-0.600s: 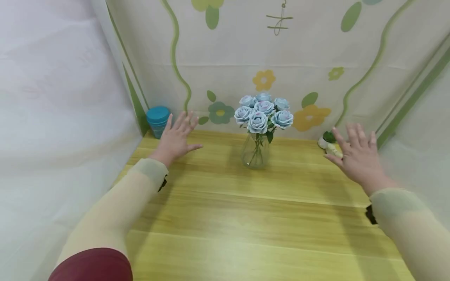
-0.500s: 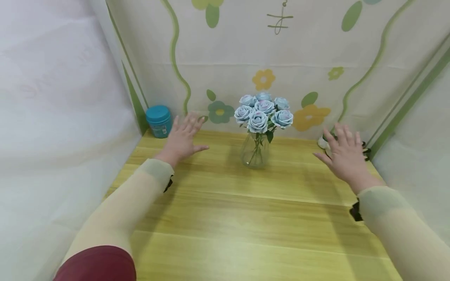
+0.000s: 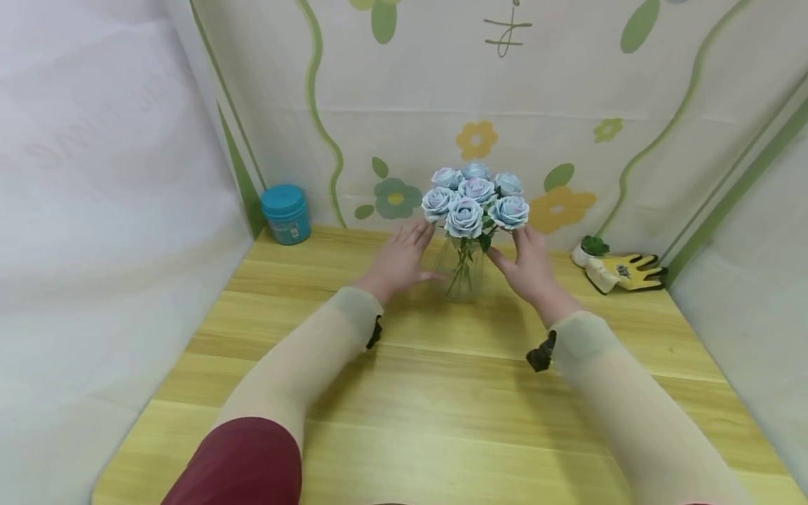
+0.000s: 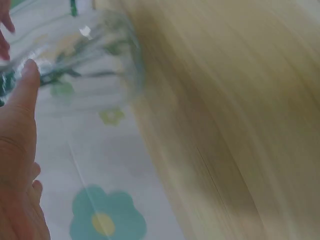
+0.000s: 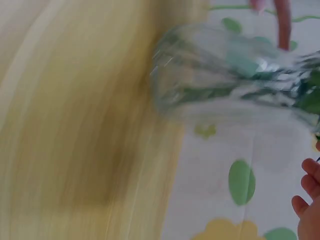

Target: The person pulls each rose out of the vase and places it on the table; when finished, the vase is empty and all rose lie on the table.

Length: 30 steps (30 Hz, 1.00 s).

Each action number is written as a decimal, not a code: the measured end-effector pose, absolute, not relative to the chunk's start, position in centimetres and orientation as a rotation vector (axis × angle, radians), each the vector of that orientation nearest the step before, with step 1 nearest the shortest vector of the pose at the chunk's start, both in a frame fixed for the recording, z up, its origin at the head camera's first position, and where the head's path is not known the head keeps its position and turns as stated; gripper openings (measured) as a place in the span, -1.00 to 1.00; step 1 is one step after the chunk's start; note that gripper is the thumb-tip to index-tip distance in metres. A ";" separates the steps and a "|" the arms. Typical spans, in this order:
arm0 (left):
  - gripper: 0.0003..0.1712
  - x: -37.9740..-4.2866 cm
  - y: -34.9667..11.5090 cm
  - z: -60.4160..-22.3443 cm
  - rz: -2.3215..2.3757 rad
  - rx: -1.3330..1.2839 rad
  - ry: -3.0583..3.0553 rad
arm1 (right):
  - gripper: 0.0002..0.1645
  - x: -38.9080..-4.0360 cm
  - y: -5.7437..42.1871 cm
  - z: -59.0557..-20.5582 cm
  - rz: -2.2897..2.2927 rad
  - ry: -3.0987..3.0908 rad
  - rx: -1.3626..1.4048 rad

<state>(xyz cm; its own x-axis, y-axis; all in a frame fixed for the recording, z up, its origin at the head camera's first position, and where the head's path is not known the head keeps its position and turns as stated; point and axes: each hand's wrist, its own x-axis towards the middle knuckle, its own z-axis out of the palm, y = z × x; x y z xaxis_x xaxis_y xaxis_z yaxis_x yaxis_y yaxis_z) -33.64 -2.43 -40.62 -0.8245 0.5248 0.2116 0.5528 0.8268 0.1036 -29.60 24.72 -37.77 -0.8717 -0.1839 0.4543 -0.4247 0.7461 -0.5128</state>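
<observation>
Light blue roses (image 3: pixel 465 217) stand in a clear glass vase (image 3: pixel 459 284), upright near the back of the table. My left hand (image 3: pixel 398 261) is at the vase's left side, fingers extended behind the blooms and thumb pointing across toward the glass. On the opposite side my right hand (image 3: pixel 532 270) reaches in, its thumb near the vase's neck and its fingers partly hidden by the flowers. In the left wrist view, the left thumb (image 4: pixel 25 95) overlaps the blurred vase (image 4: pixel 105 65); contact cannot be told. The right wrist view shows right-hand fingers (image 5: pixel 311 180) apart from the glass.
A blue lidded jar (image 3: pixel 285 216) sits at the back left. A small potted plant (image 3: pixel 592 247) and a yellow-and-black glove (image 3: pixel 634 273) lie at the back right. A flower-printed cloth (image 3: pixel 391 91) hangs behind the wooden table (image 3: pixel 416 393).
Both hands have moved inward from the two sides of the table to flank the vase. The jar and glove are now uncovered. The head view has tilted slightly downward.
</observation>
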 end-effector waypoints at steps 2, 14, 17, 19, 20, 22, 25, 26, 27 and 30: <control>0.30 -33.6 -1.3 -40.6 -0.408 -0.825 -2.833 | -0.20 -30.0 23.6 -37.4 1.001 -2.477 0.443; 0.05 -33.0 2.9 -41.5 -1.688 -0.492 -2.637 | -0.58 -30.1 20.9 -36.3 1.398 -2.261 0.244; 0.02 -33.0 3.2 -41.9 -1.702 -0.452 -2.613 | -0.58 -30.2 21.0 -36.2 1.415 -2.283 0.243; 0.03 -32.9 3.5 -41.9 -1.686 -0.444 -2.604 | -0.56 -30.1 21.2 -36.0 1.435 -2.314 0.230; 0.03 -32.8 3.6 -41.9 -1.684 -0.445 -2.596 | -0.54 -30.1 21.2 -35.9 1.441 -2.332 0.222; 0.05 -32.7 3.8 -41.8 -1.672 -0.454 -2.592 | -0.53 -30.0 21.4 -35.7 1.447 -2.364 0.204; 0.05 -32.7 3.8 -41.8 -1.655 -0.482 -2.584 | -0.52 -29.8 21.7 -35.5 1.454 -2.390 0.187; 0.05 -32.8 3.8 -41.8 -1.647 -0.488 -2.586 | -0.52 -29.8 21.8 -35.4 1.455 -2.395 0.187; 0.05 -32.8 3.8 -41.8 -1.632 -0.493 -2.589 | -0.51 -29.7 21.9 -35.4 1.461 -2.397 0.188; 0.05 -33.0 3.7 -41.9 -1.591 -0.506 -2.605 | -0.50 -29.4 22.1 -35.4 1.504 -2.403 0.205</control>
